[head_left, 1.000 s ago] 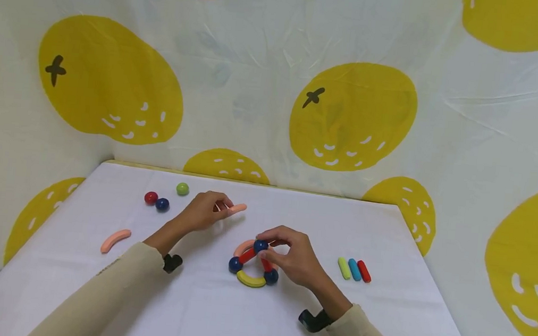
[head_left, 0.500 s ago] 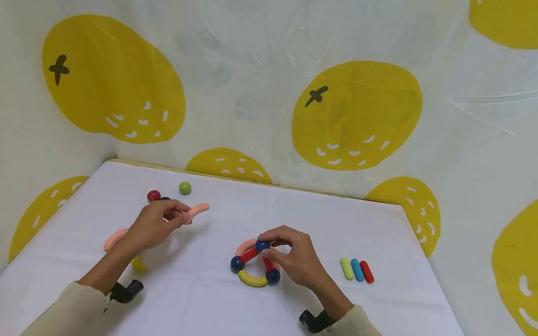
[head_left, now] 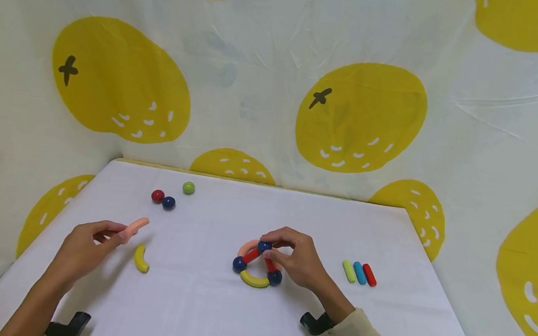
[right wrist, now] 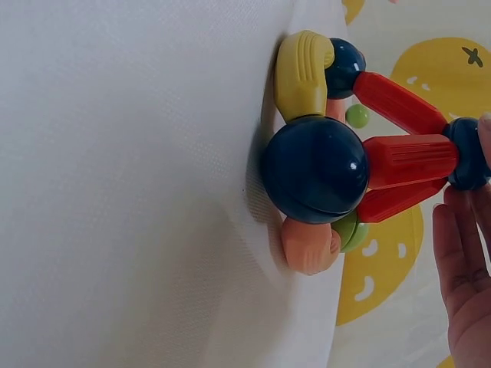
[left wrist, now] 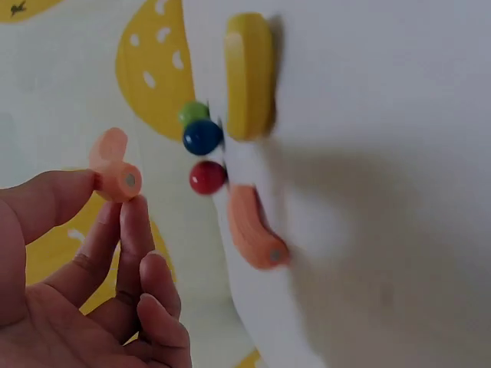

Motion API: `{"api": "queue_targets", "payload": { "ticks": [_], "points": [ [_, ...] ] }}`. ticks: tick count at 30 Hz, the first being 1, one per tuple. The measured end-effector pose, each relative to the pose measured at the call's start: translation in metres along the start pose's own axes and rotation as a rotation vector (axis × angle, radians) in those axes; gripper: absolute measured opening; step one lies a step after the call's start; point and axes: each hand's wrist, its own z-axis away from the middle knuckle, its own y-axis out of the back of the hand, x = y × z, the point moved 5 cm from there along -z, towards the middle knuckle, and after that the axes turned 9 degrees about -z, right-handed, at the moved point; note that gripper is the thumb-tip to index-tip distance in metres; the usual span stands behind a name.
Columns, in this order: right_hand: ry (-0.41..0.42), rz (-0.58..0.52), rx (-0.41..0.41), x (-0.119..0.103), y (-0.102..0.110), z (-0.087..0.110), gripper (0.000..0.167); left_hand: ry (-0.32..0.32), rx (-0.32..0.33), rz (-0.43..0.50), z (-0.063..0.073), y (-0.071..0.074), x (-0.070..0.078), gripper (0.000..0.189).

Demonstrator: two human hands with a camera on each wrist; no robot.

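My left hand point(head_left: 81, 250) pinches a curved salmon-pink magnetic stick point(head_left: 136, 227) between thumb and fingertips, raised over the left side of the table. Close by lies a yellow curved stick point(head_left: 141, 258). A second salmon curved stick point(left wrist: 253, 230) shows on the table in the left wrist view; the left hand hides it in the head view. With thumb and fingers, my right hand point(head_left: 297, 258) holds the top dark blue ball point(head_left: 264, 247) of a pyramid. Straight red sticks point(right wrist: 410, 161) slope from it to a base of balls joined by yellow point(right wrist: 301, 77) and salmon point(right wrist: 307, 249) curved sticks.
Loose red point(head_left: 158, 196), dark blue point(head_left: 169, 203) and green point(head_left: 189, 187) balls sit at the back left. On the right lie short straight sticks in lime point(head_left: 348, 271), blue point(head_left: 359, 272) and red point(head_left: 369, 275). A fruit-patterned cloth point(head_left: 257, 81) hangs behind the table point(head_left: 189, 310).
My left hand has moved left and nearer to me, carrying the salmon stick; the yellow curved stick is uncovered. The right hand stays on the pyramid's top ball.
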Motion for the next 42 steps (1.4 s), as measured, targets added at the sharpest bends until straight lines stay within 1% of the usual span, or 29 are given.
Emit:
{"api": "queue_targets", "payload": {
  "ticks": [3,5,8,10,14,17,22,24,27,29,30,31,34,35,36,39,41,42],
  "points": [
    [-0.005,-0.006,-0.001,0.001,0.0,0.001,0.029,0.066,-0.043,-0.027,0.006,0.001,-0.018,0.054],
    [-0.009,-0.008,-0.002,0.002,0.0,0.001,0.029,0.097,-0.076,-0.051,0.008,-0.001,-0.028,0.051],
    [-0.009,-0.006,0.0,0.002,0.0,0.001,0.029,0.107,-0.127,-0.077,0.011,-0.006,-0.037,0.045],
    [-0.007,-0.005,0.002,0.003,0.0,0.001,0.029,0.106,-0.148,-0.089,0.013,-0.01,-0.04,0.041],
    [-0.004,-0.001,0.008,0.004,0.001,0.001,0.028,0.103,-0.167,-0.114,0.012,-0.02,-0.043,0.036],
    [-0.005,0.008,0.014,0.006,0.001,0.003,0.029,0.103,-0.159,-0.144,0.011,-0.023,-0.043,0.034],
    [-0.021,0.011,0.019,0.008,0.0,0.004,0.034,0.145,-0.167,-0.184,0.011,-0.024,-0.038,0.039],
    [-0.032,0.01,0.017,0.009,0.0,0.004,0.035,0.161,-0.153,-0.207,0.011,-0.022,-0.033,0.042],
    [-0.045,0.012,0.01,0.01,-0.001,0.004,0.038,0.127,-0.074,-0.249,0.013,-0.017,-0.017,0.041],
    [-0.049,0.009,0.009,0.01,-0.002,0.003,0.04,0.074,-0.002,-0.271,0.015,-0.014,0.0,0.04],
    [-0.049,0.008,0.008,0.01,-0.002,0.003,0.041,0.034,0.044,-0.272,0.016,-0.013,0.01,0.038],
    [-0.052,0.008,0.008,0.01,-0.002,0.002,0.042,-0.004,0.075,-0.269,0.017,-0.013,0.02,0.036],
    [-0.068,0.001,0.015,0.011,-0.002,0.001,0.043,-0.099,0.125,-0.244,0.019,-0.019,0.057,0.033],
    [-0.075,-0.002,0.016,0.013,-0.002,0.001,0.043,-0.144,0.15,-0.226,0.02,-0.022,0.071,0.03],
    [-0.087,-0.01,0.018,0.013,-0.002,0.001,0.044,-0.183,0.159,-0.208,0.02,-0.026,0.084,0.029],
    [-0.121,-0.041,0.024,0.017,-0.003,0.002,0.044,-0.279,0.135,-0.147,0.021,-0.044,0.126,0.029],
    [-0.139,-0.057,0.029,0.02,-0.003,0.002,0.044,-0.345,0.095,-0.088,0.02,-0.059,0.151,0.031],
    [-0.148,-0.065,0.031,0.021,-0.004,0.003,0.043,-0.365,0.059,-0.061,0.02,-0.067,0.163,0.034]
  ]
}}
